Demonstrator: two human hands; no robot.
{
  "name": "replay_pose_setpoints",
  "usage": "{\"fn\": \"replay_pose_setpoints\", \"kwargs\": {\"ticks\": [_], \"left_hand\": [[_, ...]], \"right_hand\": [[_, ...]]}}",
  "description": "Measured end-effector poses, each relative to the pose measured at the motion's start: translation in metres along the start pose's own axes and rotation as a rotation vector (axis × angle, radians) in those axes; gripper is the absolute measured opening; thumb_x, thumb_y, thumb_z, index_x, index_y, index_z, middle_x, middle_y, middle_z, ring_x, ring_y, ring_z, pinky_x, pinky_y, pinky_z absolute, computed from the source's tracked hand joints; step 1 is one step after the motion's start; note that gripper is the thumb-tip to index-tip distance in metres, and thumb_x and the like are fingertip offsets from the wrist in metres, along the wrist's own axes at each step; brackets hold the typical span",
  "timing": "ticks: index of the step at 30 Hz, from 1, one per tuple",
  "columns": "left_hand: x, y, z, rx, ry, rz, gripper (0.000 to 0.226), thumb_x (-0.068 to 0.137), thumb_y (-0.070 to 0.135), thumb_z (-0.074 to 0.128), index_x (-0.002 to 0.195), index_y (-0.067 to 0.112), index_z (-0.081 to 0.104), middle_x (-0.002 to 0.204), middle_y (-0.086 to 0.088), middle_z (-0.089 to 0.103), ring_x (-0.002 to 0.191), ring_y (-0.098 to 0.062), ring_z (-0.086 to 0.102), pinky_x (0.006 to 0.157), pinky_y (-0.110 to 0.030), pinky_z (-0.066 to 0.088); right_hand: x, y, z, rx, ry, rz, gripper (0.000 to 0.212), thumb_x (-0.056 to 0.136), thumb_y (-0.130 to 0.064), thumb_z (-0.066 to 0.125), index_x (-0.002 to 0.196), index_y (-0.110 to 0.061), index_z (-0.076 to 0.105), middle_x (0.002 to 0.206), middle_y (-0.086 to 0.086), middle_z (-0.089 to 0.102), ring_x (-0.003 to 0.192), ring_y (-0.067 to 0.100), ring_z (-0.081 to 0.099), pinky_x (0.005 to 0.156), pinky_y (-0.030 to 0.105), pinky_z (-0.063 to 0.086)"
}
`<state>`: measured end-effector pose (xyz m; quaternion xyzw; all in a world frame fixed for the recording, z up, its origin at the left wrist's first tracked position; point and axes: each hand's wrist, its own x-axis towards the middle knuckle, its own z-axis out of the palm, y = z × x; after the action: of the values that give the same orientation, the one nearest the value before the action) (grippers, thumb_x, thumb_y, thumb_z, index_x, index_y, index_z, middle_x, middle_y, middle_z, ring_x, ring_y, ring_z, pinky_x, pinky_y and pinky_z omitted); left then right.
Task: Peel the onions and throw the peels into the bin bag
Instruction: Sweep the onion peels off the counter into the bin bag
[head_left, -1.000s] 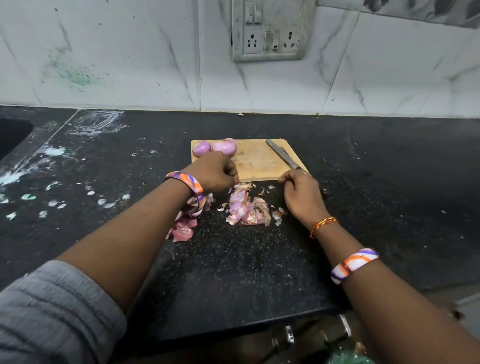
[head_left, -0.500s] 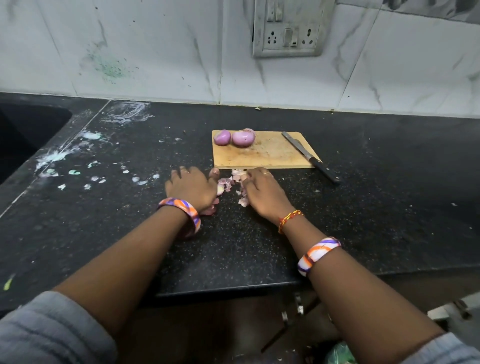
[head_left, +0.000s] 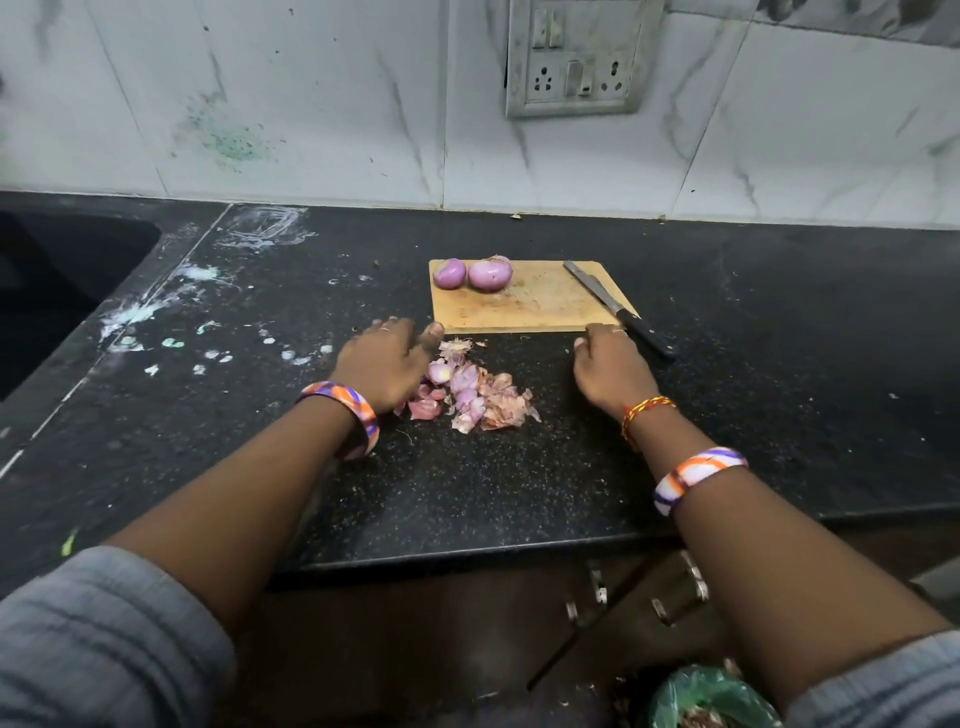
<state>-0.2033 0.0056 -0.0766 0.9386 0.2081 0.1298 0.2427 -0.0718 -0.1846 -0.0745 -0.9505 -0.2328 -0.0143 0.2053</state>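
Even, dim indoor light; soft shadows only. Faint sheen is seen on the wall tiles (head_left: 311, 104). Edges are bowed by the wide lens; sleeves (head_left: 104, 649) are blurred.

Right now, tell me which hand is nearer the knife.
Right. The right hand lies just beside the knife handle; the left hand is across the peel pile, far from it.

Wooden board (head_left: 524, 306), speckled glossy counter (head_left: 467, 483)
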Motion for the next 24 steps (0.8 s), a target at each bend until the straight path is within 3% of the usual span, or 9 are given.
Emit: {"fn": "replay_pose_setpoints", "kwargs": {"ticks": [2, 6, 9, 12, 14, 17, 19, 21, 24], "left_hand": [[0.004, 0.0, 0.006, 0.008, -0.052, -0.01, 0.056, 0.093, 0.051, 0.02, 0.108, 0.005, 0.049, 0.121, -0.02, 0.054, 0.116, -0.035, 0.047, 0.096, -0.046, 0.036], [0.009, 0.004, 0.019, 0.061, -0.021, 0.017, 0.059, 0.092, 0.052, 0.017, 0.106, 0.008, 0.054, 0.119, -0.019, 0.058, 0.127, -0.037, 0.04, 0.102, -0.048, 0.031], [0.014, 0.011, 0.032, 0.027, 0.058, 0.023, 0.052, 0.094, 0.046, 0.026, 0.098, 0.005, 0.056, 0.107, -0.022, 0.062, 0.107, -0.04, 0.053, 0.087, -0.045, 0.042], [0.018, 0.02, 0.04, -0.078, 0.099, 0.004, 0.028, 0.093, 0.024, 0.037, 0.098, 0.002, 0.054, 0.102, -0.026, 0.06, 0.096, -0.043, 0.055, 0.078, -0.042, 0.043], [0.017, 0.027, 0.039, -0.19, 0.081, 0.044, 0.028, 0.095, 0.02, 0.036, 0.101, 0.001, 0.056, 0.102, -0.026, 0.061, 0.095, -0.041, 0.056, 0.077, -0.039, 0.041], [0.018, 0.028, 0.033, -0.35, 0.095, 0.033, 0.043, 0.097, 0.03, 0.035, 0.091, -0.003, 0.061, 0.096, -0.025, 0.065, 0.092, -0.036, 0.059, 0.077, -0.037, 0.043], [0.017, 0.022, 0.026, -0.497, 0.092, -0.039, 0.05, 0.095, 0.039, 0.036, 0.089, -0.001, 0.064, 0.093, -0.021, 0.068, 0.092, -0.031, 0.063, 0.086, -0.04, 0.048], [0.013, 0.015, 0.017, -0.603, 0.11, -0.065, 0.04, 0.095, 0.034, 0.039, 0.086, 0.006, 0.066, 0.083, -0.013, 0.069, 0.084, -0.025, 0.064, 0.086, -0.038, 0.05], [-0.002, 0.01, 0.005, -0.426, 0.159, -0.021, 0.034, 0.095, 0.028, 0.041, 0.096, 0.006, 0.068, 0.078, -0.012, 0.067, 0.079, -0.024, 0.061, 0.076, -0.033, 0.045]], "right_hand": [[0.002, 0.004, 0.001, -0.043, -0.079, 0.055, 0.038, 0.098, -0.025, 0.034, 0.121, 0.001, 0.048, 0.125, 0.021, 0.05, 0.115, 0.034, 0.048, 0.095, 0.041, 0.04], [0.0, -0.011, 0.015, -0.08, -0.117, -0.01, 0.039, 0.098, -0.025, 0.035, 0.124, 0.002, 0.045, 0.127, 0.021, 0.047, 0.12, 0.033, 0.044, 0.103, 0.046, 0.036], [-0.003, -0.037, 0.026, -0.022, -0.129, -0.108, 0.035, 0.098, -0.021, 0.034, 0.121, 0.003, 0.047, 0.123, 0.02, 0.05, 0.116, 0.032, 0.047, 0.101, 0.046, 0.037], [-0.006, -0.061, 0.034, 0.092, -0.161, -0.226, 0.03, 0.097, -0.016, 0.034, 0.112, 0.003, 0.051, 0.115, 0.02, 0.055, 0.109, 0.033, 0.052, 0.097, 0.046, 0.04], [-0.006, -0.069, 0.038, 0.14, -0.18, -0.284, 0.03, 0.095, -0.013, 0.034, 0.115, 0.001, 0.051, 0.118, 0.021, 0.057, 0.11, 0.036, 0.052, 0.097, 0.048, 0.039], [-0.009, -0.072, 0.038, 0.217, -0.171, -0.312, 0.032, 0.094, -0.011, 0.035, 0.12, -0.002, 0.052, 0.12, 0.021, 0.058, 0.112, 0.036, 0.053, 0.098, 0.048, 0.039], [-0.014, -0.07, 0.034, 0.298, -0.167, -0.304, 0.034, 0.094, -0.01, 0.035, 0.12, -0.004, 0.056, 0.118, 0.02, 0.061, 0.104, 0.031, 0.058, 0.091, 0.042, 0.045], [-0.021, -0.066, 0.03, 0.355, -0.155, -0.325, 0.034, 0.094, -0.008, 0.036, 0.118, -0.004, 0.059, 0.113, 0.019, 0.064, 0.09, 0.022, 0.061, 0.08, 0.033, 0.048], [-0.03, -0.062, 0.028, 0.321, -0.072, -0.379, 0.034, 0.093, -0.008, 0.038, 0.122, -0.004, 0.056, 0.116, 0.018, 0.062, 0.105, 0.028, 0.058, 0.091, 0.038, 0.045]]}}
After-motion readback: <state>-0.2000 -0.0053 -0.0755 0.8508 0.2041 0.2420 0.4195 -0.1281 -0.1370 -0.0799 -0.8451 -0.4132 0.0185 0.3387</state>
